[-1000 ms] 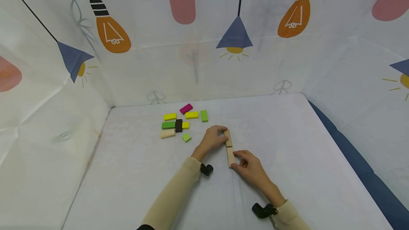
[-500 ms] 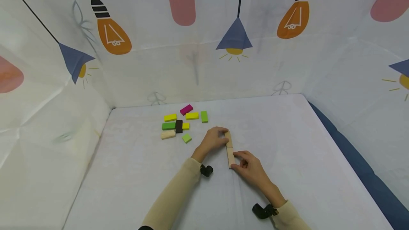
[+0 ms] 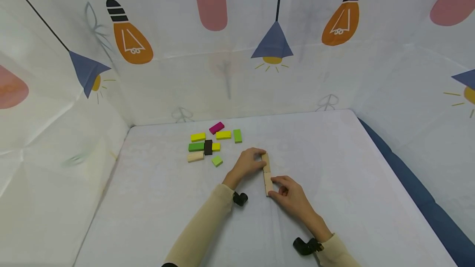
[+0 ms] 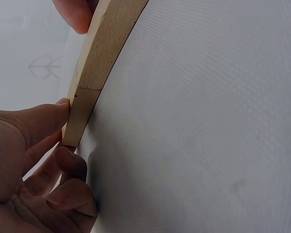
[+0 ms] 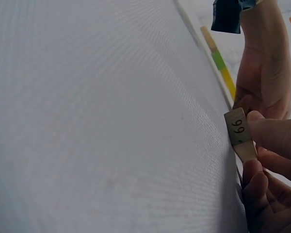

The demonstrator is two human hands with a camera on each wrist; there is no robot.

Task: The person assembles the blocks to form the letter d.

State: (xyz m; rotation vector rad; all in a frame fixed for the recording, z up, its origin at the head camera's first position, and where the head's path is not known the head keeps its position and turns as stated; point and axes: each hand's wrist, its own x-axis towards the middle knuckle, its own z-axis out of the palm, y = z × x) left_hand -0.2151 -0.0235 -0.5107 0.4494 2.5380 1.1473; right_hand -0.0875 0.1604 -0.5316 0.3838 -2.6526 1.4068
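Two plain wooden blocks lie end to end in a line on the white table. My left hand (image 3: pixel 246 163) pinches the far wooden block (image 3: pixel 266 163) at its far part, with thumb and fingers along its left side and end. The near wooden block (image 3: pixel 268 183) is held between the thumb and fingers of my right hand (image 3: pixel 293 195) at its right side and near end. In the left wrist view a thin seam separates the far block (image 4: pixel 80 119) from the near block (image 4: pixel 106 53). Printed digits show on the near block's end (image 5: pixel 238 127) in the right wrist view.
Left of my hands lies a group of coloured blocks: a black one (image 3: pixel 208 147), a dark green one (image 3: pixel 196 147), yellow ones, light green ones and a magenta one (image 3: pixel 217 127). Another plain wooden block (image 3: pixel 195 157) lies at their front. A patterned cloth wall (image 3: pixel 237 81) rises behind the table.
The dark gap between the two wooden blocks has narrowed to a thin seam. Both hands keep nearly the same place and hold.
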